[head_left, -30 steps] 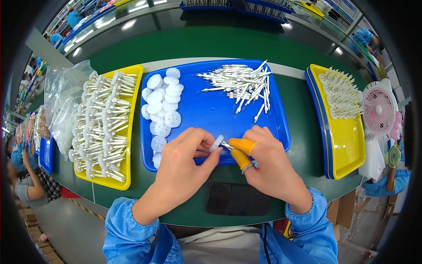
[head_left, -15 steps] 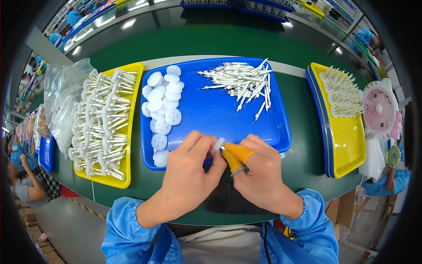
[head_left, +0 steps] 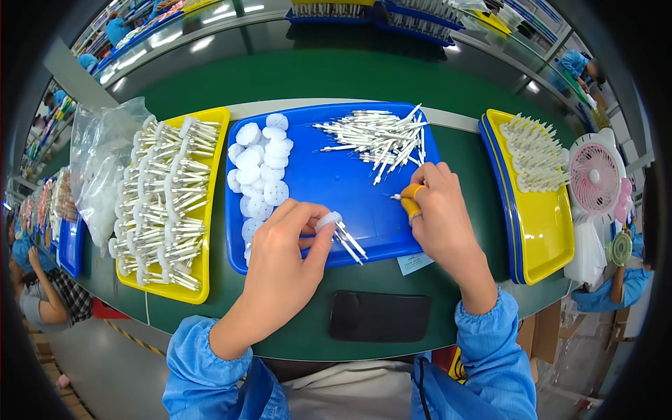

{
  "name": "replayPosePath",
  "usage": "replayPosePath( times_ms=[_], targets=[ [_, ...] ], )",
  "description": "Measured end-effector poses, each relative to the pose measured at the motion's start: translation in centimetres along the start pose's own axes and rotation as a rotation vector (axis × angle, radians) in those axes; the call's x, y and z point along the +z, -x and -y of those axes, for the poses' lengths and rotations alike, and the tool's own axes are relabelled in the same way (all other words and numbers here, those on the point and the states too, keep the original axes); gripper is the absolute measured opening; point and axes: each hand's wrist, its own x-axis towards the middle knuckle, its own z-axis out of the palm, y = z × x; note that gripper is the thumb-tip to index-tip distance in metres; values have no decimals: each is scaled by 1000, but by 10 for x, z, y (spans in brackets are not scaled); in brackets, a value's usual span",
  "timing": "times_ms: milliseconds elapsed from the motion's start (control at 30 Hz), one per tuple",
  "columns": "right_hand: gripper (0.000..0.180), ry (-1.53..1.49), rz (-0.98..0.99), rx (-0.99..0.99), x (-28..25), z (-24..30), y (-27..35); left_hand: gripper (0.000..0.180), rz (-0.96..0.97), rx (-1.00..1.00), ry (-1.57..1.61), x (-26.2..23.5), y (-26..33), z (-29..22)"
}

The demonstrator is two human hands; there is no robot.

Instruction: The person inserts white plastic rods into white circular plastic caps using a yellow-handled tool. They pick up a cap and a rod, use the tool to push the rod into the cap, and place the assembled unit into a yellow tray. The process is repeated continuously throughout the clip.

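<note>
We're clamping a seemingly part-filled disc in our left hand over the blue tray, pinching an indistinct piece in our right hand, with filled discs sitting left of the tray and loose discs and sticks waiting inside.

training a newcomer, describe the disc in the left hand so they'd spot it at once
On the green table, find the big blue tray in the middle. Near its front edge, the left hand pinches a white disc. Unlike the loose discs piled at the tray's left, it has white rods sticking out.
</note>
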Motion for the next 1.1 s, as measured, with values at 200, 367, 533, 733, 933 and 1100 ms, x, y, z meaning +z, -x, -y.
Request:
replayPosePath(
  times_ms=[200, 367, 533, 733, 933, 1100],
  targets=[
    [33, -540, 87, -24, -19, 52, 9, 12, 43, -7, 34, 1, 1, 6],
    [43, -520, 159, -155, -19, 56, 11, 13, 33, 66, -9, 3, 1, 0],
    [45, -470, 104, -159, -10, 49, 13, 14, 30, 75, -50, 6, 2, -1],
    [39, -423, 118, -157, -10, 49, 11, 12, 25, -1, -18, 8, 4, 0],
    [43, -435, 23, -169, -1, 61, 14, 15, 19, 102, -49, 10, 5, 4],
    [24, -495, 4, -115, -1, 69, 19, 14, 11, 104, -51, 10, 6, 2]
  ],
)
